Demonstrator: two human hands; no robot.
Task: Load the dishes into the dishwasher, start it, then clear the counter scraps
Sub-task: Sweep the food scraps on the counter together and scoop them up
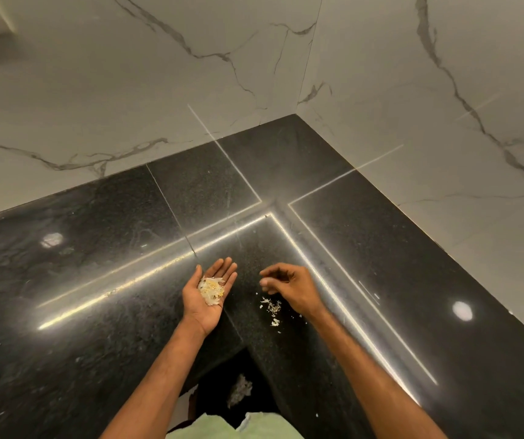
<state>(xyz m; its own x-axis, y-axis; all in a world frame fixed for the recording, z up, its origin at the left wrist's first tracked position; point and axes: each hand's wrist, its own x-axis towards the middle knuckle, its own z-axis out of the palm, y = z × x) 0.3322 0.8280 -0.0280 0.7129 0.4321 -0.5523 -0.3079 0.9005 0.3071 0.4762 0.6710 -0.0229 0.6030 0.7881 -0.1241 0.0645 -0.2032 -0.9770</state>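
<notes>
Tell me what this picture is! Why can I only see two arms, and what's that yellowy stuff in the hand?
There is no machine here, just a person wearing a camera on their head. It looks forward and down, so you see what they see: their own two arms reaching out. The shiny black surface is a kitchen counter in a corner, with white marble-patterned walls behind it. The left hand is flat, palm up, like a little plate, carrying a pile of pale and yellow food scraps. The right hand hovers, fingers bent, above a few small crumbs lying on the counter. Whether it pinches a crumb is too small to tell. The person seems to be gathering the bits to tidy up.
</notes>
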